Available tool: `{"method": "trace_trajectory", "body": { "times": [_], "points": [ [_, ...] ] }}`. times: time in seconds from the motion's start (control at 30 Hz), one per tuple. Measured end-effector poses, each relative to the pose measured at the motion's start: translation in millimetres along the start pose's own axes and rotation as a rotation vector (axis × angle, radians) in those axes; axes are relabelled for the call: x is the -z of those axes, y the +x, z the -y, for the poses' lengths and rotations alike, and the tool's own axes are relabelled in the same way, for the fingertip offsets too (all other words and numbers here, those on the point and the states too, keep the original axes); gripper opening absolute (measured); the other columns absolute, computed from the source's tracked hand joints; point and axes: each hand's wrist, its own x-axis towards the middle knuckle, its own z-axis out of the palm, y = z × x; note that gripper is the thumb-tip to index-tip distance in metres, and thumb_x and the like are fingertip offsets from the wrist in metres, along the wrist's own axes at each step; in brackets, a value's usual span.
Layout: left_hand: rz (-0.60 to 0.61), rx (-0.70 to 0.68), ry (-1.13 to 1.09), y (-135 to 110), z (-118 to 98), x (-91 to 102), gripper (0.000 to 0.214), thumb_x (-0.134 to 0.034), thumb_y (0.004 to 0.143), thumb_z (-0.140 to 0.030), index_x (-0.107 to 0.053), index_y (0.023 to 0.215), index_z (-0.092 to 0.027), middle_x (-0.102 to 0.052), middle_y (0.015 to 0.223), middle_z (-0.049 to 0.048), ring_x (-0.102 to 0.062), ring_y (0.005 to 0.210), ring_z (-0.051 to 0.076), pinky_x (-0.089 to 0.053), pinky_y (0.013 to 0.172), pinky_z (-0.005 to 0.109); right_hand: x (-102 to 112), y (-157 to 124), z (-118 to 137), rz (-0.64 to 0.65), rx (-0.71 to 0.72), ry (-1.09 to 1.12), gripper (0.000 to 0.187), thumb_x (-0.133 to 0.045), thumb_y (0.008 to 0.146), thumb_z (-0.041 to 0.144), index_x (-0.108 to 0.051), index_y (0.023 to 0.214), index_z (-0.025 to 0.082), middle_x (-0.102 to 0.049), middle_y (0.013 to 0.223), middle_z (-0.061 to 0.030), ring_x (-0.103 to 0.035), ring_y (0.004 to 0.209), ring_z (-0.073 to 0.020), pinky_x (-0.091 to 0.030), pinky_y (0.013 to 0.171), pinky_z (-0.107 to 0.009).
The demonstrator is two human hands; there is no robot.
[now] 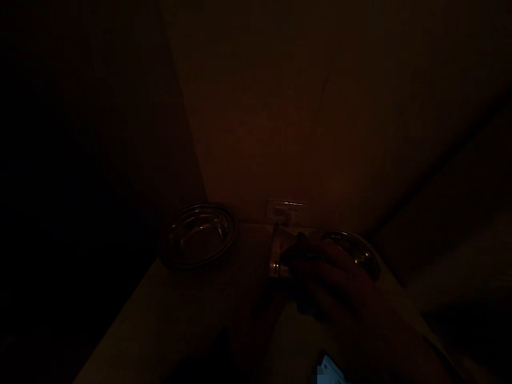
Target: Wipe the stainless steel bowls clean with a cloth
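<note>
The picture is very dark. My right hand (pixel 340 280) reaches in from the lower right, its fingers curled round a dark part at the side of a shiny metal container (pixel 275 261). That container stands near the wall; its exact kind is hard to make out. Below it, my left hand (pixel 260 320) shows only as a dim shape close to the container's base, and its fingers are lost in shadow. Behind my right hand lies a shiny round metal dish (pixel 366 256), partly covered by the hand.
A wide metal bowl (pixel 202 234) sits at the back left of the pale tabletop (pixel 132 325). On the wall behind is a socket panel (pixel 287 209) with what looks like a plug. A phone with a lit screen (pixel 331 372) lies at the bottom edge.
</note>
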Motion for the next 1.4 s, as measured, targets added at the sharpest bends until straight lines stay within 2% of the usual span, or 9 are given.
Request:
{"method": "trace_trajectory", "body": {
  "times": [0.1,0.23,0.43,0.63,0.83,0.97,1.1,1.3,1.4],
  "points": [
    [-0.024,0.042,0.01,-1,-1,3.8,0.025,-0.059,0.078,-0.039,-0.071,0.095,-0.025,-0.074,0.091,0.0036,-0.069,0.086,0.022,-0.054,0.072,0.029,-4,2,-5,-0.041,-0.05,0.099,0.021,-0.051,0.089,0.022,-0.06,0.108,0.026,-0.06,0.113,-0.005,-0.061,0.1,-0.0175,-0.055,0.079,-0.03],
    [-0.122,0.121,0.043,-1,-1,6.2,0.026,-0.061,0.075,-0.043,-0.071,0.09,-0.024,-0.074,0.091,0.0058,-0.068,0.084,0.024,-0.055,0.072,0.033,-10,2,-11,-0.132,-0.122,0.071,0.027,-0.055,0.087,0.022,-0.054,0.114,0.023,-0.064,0.104,-0.0053,-0.064,0.091,-0.0185,-0.056,0.076,-0.032],
    [-0.11,0.076,-0.014,1,-7,4.7,0.027,-0.057,0.079,-0.042,-0.07,0.094,-0.023,-0.074,0.09,0.0053,-0.068,0.084,0.022,-0.055,0.073,0.032,-10,-1,0,-0.054,0.058,-0.002,0.03,-0.051,0.09,0.023,-0.056,0.12,0.024,-0.057,0.119,-0.0086,-0.057,0.107,-0.0209,-0.053,0.087,-0.038],
    [-0.121,0.088,-0.003,1,-11,4.3,0.028,-0.059,0.077,-0.043,-0.071,0.091,-0.023,-0.074,0.085,0.0047,-0.069,0.081,0.022,-0.056,0.072,0.032,-11,2,2,0.013,-0.043,0.117,0.024,-0.048,0.092,0.021,-0.061,0.111,0.027,-0.052,0.123,-0.0062,-0.057,0.106,-0.017,-0.054,0.084,-0.03],
    [-0.148,0.257,0.09,0,-7,3.7,0.037,-0.06,0.073,-0.052,-0.07,0.091,-0.021,-0.073,0.093,0.0085,-0.068,0.085,0.026,-0.055,0.073,0.037,-22,-1,-3,-0.071,-0.05,0.148,0.028,-0.051,0.09,0.021,-0.054,0.118,0.027,-0.056,0.117,-0.0065,-0.058,0.106,-0.019,-0.053,0.087,-0.035],
    [-0.153,0.277,0.115,-2,-6,4.6,0.044,-0.06,0.071,-0.056,-0.069,0.095,-0.02,-0.071,0.098,0.0107,-0.066,0.091,0.029,-0.053,0.078,0.043,-23,-2,-6,-0.092,-0.029,0.076,0.028,-0.049,0.092,0.023,-0.055,0.119,0.025,-0.057,0.114,-0.0077,-0.059,0.102,-0.0194,-0.054,0.083,-0.034],
    [-0.123,0.237,0.094,-1,-10,3.9,0.037,-0.059,0.074,-0.052,-0.07,0.094,-0.022,-0.071,0.098,0.0085,-0.066,0.092,0.027,-0.052,0.083,0.04,-21,-2,-7,-0.165,0.026,-0.045,0.029,-0.047,0.092,0.021,-0.057,0.119,0.024,-0.058,0.108,-0.0088,-0.06,0.095,-0.0192,-0.056,0.076,-0.033],
    [-0.093,0.27,0.116,-4,-17,1.8,0.04,-0.054,0.077,-0.05,-0.069,0.1,-0.022,-0.071,0.102,0.0087,-0.065,0.097,0.029,-0.05,0.085,0.043,-16,-3,1,-0.067,0.132,-0.166,0.032,-0.051,0.088,0.017,-0.058,0.119,0.022,-0.06,0.105,-0.0105,-0.06,0.09,-0.0213,-0.055,0.069,-0.036],
    [-0.087,0.179,0.086,-4,-15,1.6,0.035,-0.055,0.078,-0.048,-0.07,0.097,-0.023,-0.072,0.098,0.0071,-0.066,0.093,0.026,-0.052,0.082,0.039,-18,0,-2,-0.126,0.144,-0.213,0.028,-0.049,0.089,0.016,-0.059,0.115,0.019,-0.061,0.1,-0.0109,-0.06,0.086,-0.0208,-0.054,0.066,-0.035]
  ]
}}
